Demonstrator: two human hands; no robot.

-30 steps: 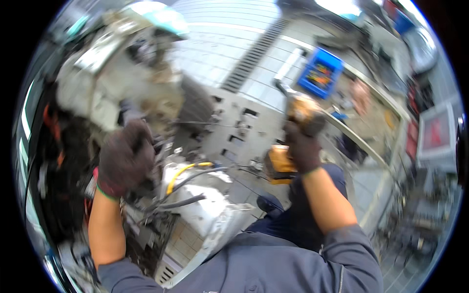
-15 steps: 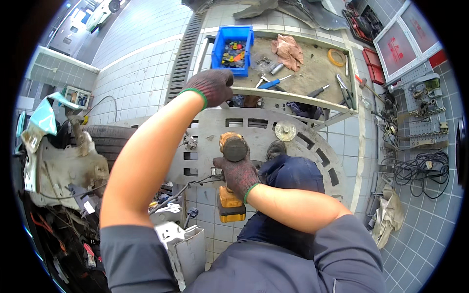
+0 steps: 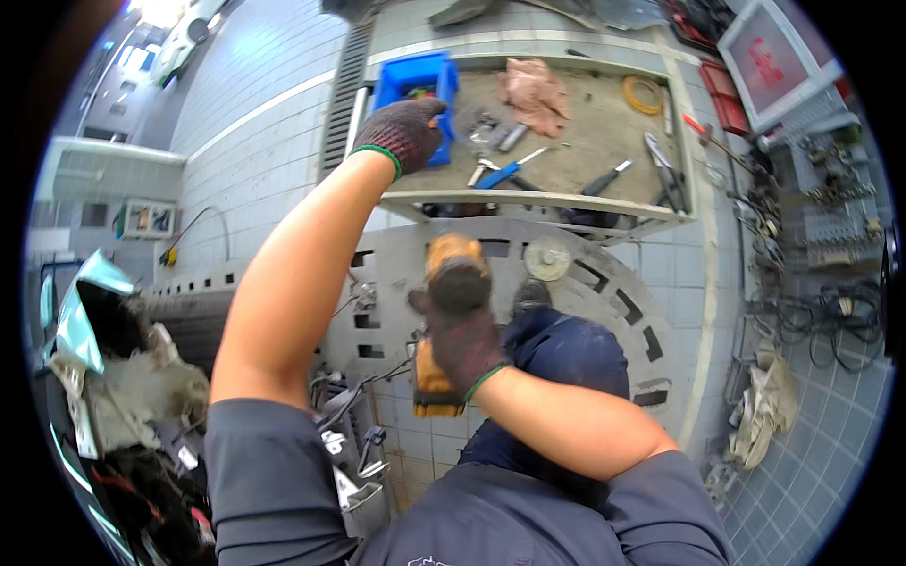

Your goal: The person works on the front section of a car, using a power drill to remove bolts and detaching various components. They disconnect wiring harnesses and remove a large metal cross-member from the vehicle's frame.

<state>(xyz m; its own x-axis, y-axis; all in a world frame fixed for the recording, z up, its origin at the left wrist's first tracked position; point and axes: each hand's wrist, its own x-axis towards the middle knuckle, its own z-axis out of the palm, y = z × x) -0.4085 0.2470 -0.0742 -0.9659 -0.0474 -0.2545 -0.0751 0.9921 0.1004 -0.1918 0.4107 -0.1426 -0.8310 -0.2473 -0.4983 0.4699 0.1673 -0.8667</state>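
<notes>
Drill clasped in right hand, with left hand now over blue bin, small parts within reach, left grip unclear

Vehicle repair workshop, I am seeing: stripped car body is showing at left, tyre beside it; pliers and screwdriver are lying on tray table; metal hardware is filling perforated rack.
</notes>
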